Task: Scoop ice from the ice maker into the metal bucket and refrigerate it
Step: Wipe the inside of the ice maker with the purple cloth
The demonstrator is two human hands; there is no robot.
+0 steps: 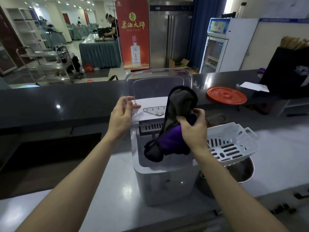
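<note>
two hands: both are busy over the ice maker (pixel 164 183), which stands mid-tabletop (pixel 100 206), toward the near edge.
left grip (pixel 121 118): fingers and thumb are clamped on the side edge of the clear lid (pixel 158 81), holding it tipped up and back.
right grip (pixel 194 129): closed on a bunched cloth (pixel 172 137) that hangs down into the open well.
metal bucket (pixel 243 173): just beside the maker's right side, toward the tabletop's right edge; a white slotted basket (pixel 234 144) lies tilted on its rim.
ice: not plain to see, since the cloth hides most of the well.
step, as i judge it: clearing or wiping the well, with scooping not yet begun.
doing it well: pin the lid back so it can't drop on the wrist; lift the cloth straight up with its trailing ends gathered, and park it away from the bucket.
materials: the lid is hard, glossy and see-through, with rounded corners; the cloth is soft and fleecy, purple and grey with dark edging; the maker is smooth, boxy grey plastic; the bucket is round, dull steel; the basket is rigid plastic.
</note>
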